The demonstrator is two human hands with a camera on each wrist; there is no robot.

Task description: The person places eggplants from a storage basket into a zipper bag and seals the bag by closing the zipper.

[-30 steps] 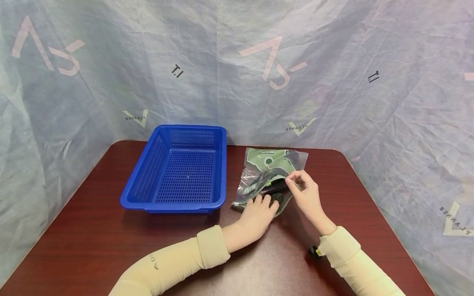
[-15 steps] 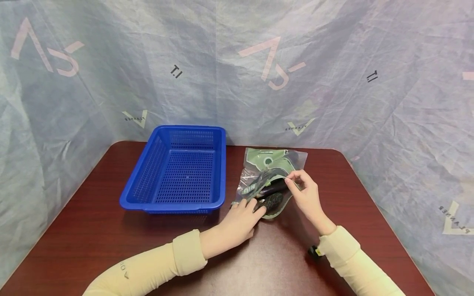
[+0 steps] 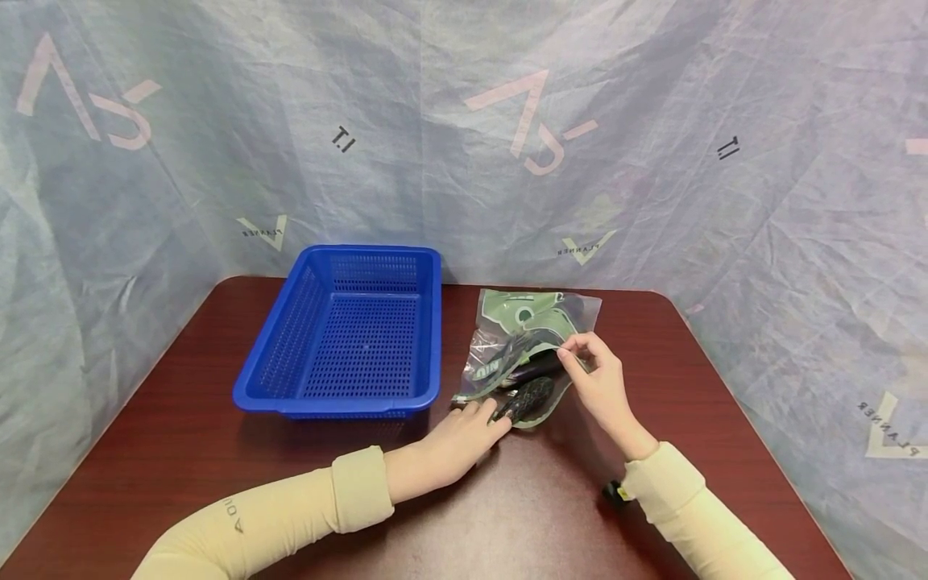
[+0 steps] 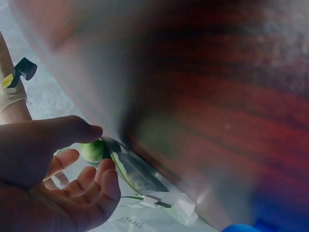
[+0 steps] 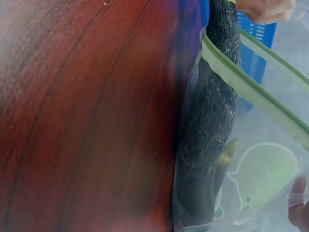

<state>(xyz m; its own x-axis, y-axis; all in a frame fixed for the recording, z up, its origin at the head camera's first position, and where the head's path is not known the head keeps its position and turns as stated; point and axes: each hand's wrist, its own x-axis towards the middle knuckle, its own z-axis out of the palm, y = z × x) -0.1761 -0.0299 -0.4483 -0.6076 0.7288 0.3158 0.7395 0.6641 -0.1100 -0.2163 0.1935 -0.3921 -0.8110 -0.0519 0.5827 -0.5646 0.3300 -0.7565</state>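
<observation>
A clear zip bag (image 3: 482,346) with green print lies on the table, its mouth toward me. Inside, a dark purple eggplant (image 3: 532,370) lies behind another dark one in crinkled film, the wrapped eggplant (image 3: 532,395), whose near end reaches the bag's mouth. My left hand (image 3: 460,443) is at that end; in the left wrist view its thumb and fingers close around the pale green tip (image 4: 91,151). My right hand (image 3: 598,383) pinches the upper edge of the bag's mouth and lifts it. The right wrist view shows the wrapped eggplant (image 5: 212,106) passing under the green zip strip (image 5: 256,92).
A blue perforated basket (image 3: 246,395) stands left of the bag. The dark red-brown table (image 3: 522,515) ends at hanging grey cloth (image 3: 464,177) on the back and sides. A small black device (image 3: 615,493) is at my right cuff.
My left hand has drawn back from inside the bag's mouth toward the lower left, uncovering the wrapped eggplant, and now grips its near end. My right hand keeps its place on the bag's edge.
</observation>
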